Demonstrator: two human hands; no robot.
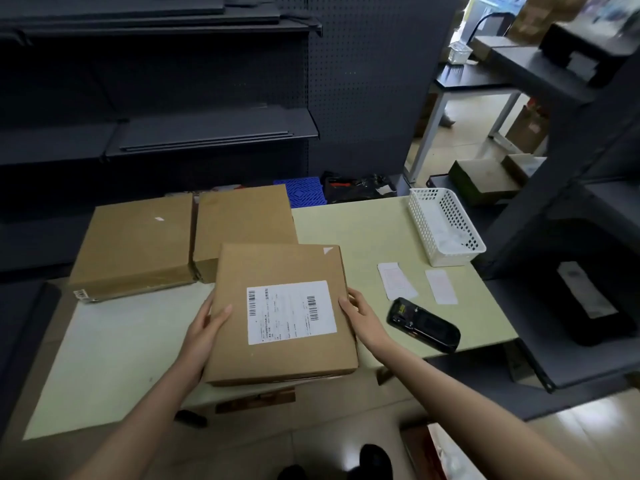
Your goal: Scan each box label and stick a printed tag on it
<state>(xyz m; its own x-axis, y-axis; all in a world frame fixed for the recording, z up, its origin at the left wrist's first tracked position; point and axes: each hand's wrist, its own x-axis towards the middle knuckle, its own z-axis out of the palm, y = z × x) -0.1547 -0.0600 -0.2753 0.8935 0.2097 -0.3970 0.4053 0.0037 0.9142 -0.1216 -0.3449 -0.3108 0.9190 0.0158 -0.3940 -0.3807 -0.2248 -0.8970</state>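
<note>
Both hands, left (204, 327) and right (358, 311), held the labelled box (282, 317) by its sides; overhanging the table (363, 226) edge, it risked tipping beside the scanner (424, 323).

Both hands (204, 327) (360, 315) forward, fingers gripping.

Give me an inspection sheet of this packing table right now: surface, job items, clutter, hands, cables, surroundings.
Surface: pale green table, bare patches showing.
Job's things: labelled box held over the near edge, shipping label facing up; two more cardboard boxes behind; handheld scanner lying to its right; two printed tags beyond the scanner.
Clutter: white mesh basket at the far right corner.
Hands: left hand and right hand grip the box's sides.
Cables: nothing seen.
Surroundings: dark pegboard shelving behind; grey racks to the right.
</note>
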